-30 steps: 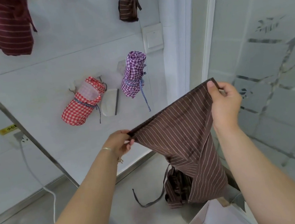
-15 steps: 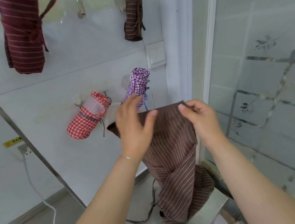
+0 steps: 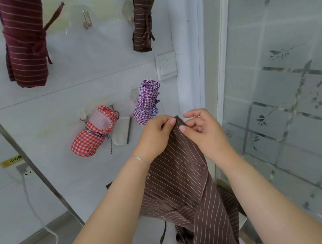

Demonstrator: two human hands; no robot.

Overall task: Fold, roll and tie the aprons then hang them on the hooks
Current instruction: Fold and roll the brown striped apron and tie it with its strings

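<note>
Head camera view: both hands meet at the top corner of a brown pinstriped apron (image 3: pixel 183 180), which hangs in front of the white tiled wall (image 3: pixel 52 106). The left hand (image 3: pixel 154 137) has its fingers curled, and its thumb and forefinger pinch the folded top edge of the apron from the left side. The right hand (image 3: pixel 203 130) is at the same corner from the right side: its thumb tip lies on the cloth just beside the left thumb, and its remaining fingers are loosely curled above the edge. Whether those fingers touch the cloth cannot be told. The cloth drops from the pinch point between the two forearms and bunches at its lower end; a dark tie strap (image 3: pixel 156 242) trails from it, below and left of the bunch.

Landmark: the white wall switch (image 3: pixel 167 66). The apron corner is below the switch. A rolled purple gingham apron (image 3: pixel 147 101) hangs just below and left of the switch. A rolled red gingham apron (image 3: pixel 94 134) hangs further left of it, tilted. A rolled brown striped apron (image 3: pixel 142 16) hangs above the switch. A rolled maroon striped apron (image 3: pixel 24 41) hangs well to the upper left. A bare metal hook (image 3: pixel 86 19) sits between the two upper rolls. A frosted glass panel (image 3: pixel 283 86) stands right of the switch.
</note>
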